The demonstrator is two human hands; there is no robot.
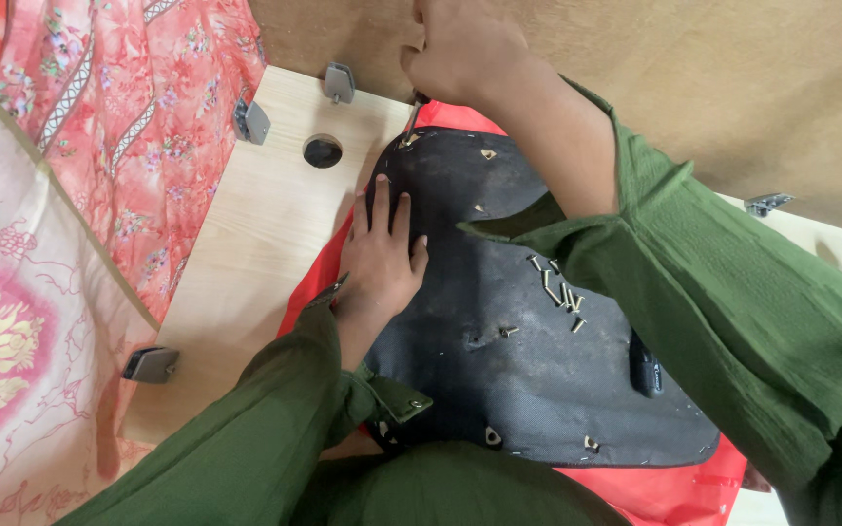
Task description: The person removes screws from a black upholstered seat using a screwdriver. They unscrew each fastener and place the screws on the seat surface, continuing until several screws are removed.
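The left hand [379, 255] lies flat, fingers spread and extended, palm pressed on the black seat base [518, 321] just left of the frame's centre; it grips nothing. The right hand [460, 49], at the top centre of the frame, has its fingers curled shut around the handle of a screwdriver [411, 119], whose thin metal shaft slants down to the upper left tip of the black base.

The black base is a wide shield-shaped panel filling the middle of the frame, with red upholstery [669, 492] showing along its edges at the top, the left and the lower right. A small heap of loose screws [559, 290] rests on the black surface right of centre, close to the right sleeve, and single screws lie lower down. A black handle-like object [643, 373] lies on the base at its right, partly under the sleeve.

All this sits on a pale wooden board [255, 253] with a round hole [323, 152] and grey metal brackets [251, 121] at its edges. Pink floral cloth [119, 107] covers the left of the frame. Both arms wear green sleeves [733, 312].
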